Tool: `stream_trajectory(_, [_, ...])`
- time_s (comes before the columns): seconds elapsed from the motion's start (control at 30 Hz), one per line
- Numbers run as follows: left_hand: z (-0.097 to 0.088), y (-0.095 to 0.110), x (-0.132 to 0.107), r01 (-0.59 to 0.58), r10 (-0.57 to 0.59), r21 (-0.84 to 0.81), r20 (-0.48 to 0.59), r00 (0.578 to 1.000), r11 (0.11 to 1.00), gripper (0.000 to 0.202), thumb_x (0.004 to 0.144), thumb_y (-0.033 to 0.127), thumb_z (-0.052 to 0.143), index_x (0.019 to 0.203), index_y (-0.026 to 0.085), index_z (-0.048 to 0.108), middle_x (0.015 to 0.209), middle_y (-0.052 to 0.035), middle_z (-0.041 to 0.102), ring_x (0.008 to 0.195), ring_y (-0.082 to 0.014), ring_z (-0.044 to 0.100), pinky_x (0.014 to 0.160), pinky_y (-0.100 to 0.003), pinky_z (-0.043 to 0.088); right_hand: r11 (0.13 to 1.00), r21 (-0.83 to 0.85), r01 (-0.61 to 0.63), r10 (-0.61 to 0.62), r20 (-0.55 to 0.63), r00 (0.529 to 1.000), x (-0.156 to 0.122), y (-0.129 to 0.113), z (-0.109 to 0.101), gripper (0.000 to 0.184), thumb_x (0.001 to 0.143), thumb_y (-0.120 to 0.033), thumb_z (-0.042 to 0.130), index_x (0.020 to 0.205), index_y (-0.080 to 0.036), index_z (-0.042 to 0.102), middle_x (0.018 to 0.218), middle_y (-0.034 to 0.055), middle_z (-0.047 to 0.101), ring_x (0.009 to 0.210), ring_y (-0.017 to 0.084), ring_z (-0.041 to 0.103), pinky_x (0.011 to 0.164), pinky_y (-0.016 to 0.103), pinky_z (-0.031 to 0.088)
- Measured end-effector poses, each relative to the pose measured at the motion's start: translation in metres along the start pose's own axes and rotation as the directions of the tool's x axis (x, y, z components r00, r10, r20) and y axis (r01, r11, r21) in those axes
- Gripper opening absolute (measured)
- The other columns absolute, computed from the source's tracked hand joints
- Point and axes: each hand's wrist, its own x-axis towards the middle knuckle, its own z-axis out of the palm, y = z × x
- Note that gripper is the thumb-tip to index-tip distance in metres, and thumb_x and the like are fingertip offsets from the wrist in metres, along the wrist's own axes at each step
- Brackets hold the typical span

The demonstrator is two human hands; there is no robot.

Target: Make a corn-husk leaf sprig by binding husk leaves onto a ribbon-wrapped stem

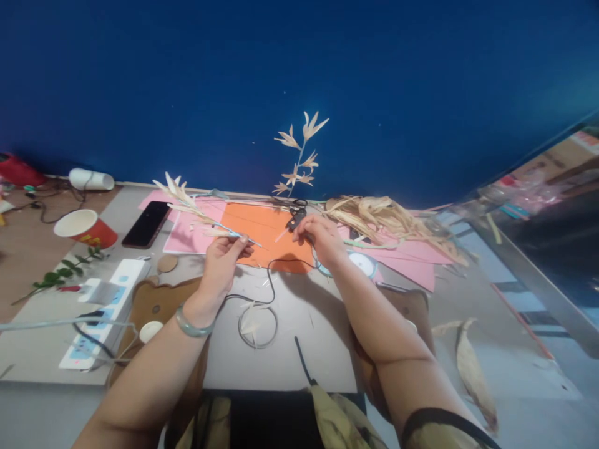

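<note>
My left hand [225,259] pinches the lower end of a flower stem [224,227] wrapped in pale blue. Pale dried-husk petals [175,192] spread from its far end, up and to the left. My right hand [322,236] is closed round a black glue gun [294,222], partly hidden by the fingers, with a clear stick [282,236] showing beside it. A thin black cord [270,282] runs from there toward my left wrist. Behind the hands, a second husk-flower stem [299,159] stands up against the blue wall. Orange paper [257,218] lies under both hands.
Dried husks [384,215] are heaped at the back right, over pink paper [412,265]. To the left are a phone [146,224], a red paper cup [100,232], a green sprig [63,274] and a white power strip [105,318]. A wire coil [258,343] lies in front.
</note>
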Motion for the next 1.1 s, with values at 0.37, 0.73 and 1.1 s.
stream_trajectory(0.37, [-0.001, -0.001, 0.000, -0.013, 0.013, 0.017, 0.014, 1.000, 1.000, 0.033, 0.063, 0.040, 0.078, 0.076, 0.012, 0.064, 0.065, -0.0037, 0.068, 0.058, -0.0119, 0.063, 0.061, -0.025, 0.051, 0.995, 0.048, -0.084, 0.080, 0.078, 0.994, -0.005, 0.006, 0.009, 0.018, 0.065, -0.030, 0.078, 0.070, -0.017, 0.067, 0.074, 0.0061, 0.072, 0.073, 0.018, 0.067, 0.065, 0.030, 0.050])
stream_trajectory(0.73, [-0.002, -0.002, 0.000, -0.008, 0.007, 0.044, 0.024, 1.000, 0.999, 0.033, 0.065, 0.040, 0.077, 0.077, 0.011, 0.064, 0.066, -0.0045, 0.068, 0.059, -0.0121, 0.063, 0.062, -0.025, 0.052, 0.999, -0.004, 0.048, -0.048, -0.050, 0.998, 0.004, -0.003, -0.006, 0.019, 0.080, -0.037, 0.063, 0.073, -0.018, 0.062, 0.070, 0.0027, 0.069, 0.059, 0.012, 0.057, 0.063, 0.028, 0.048])
stream_trajectory(1.1, [-0.001, -0.002, 0.001, -0.010, 0.010, 0.059, 0.006, 1.000, 0.998, 0.032, 0.065, 0.039, 0.076, 0.078, 0.012, 0.063, 0.068, -0.0041, 0.068, 0.059, -0.0121, 0.063, 0.061, -0.025, 0.051, 0.751, -0.645, 0.144, -0.055, 0.156, 0.986, 0.002, -0.010, -0.022, 0.019, 0.080, -0.031, 0.057, 0.081, -0.015, 0.069, 0.075, 0.0045, 0.069, 0.069, 0.016, 0.061, 0.066, 0.027, 0.045])
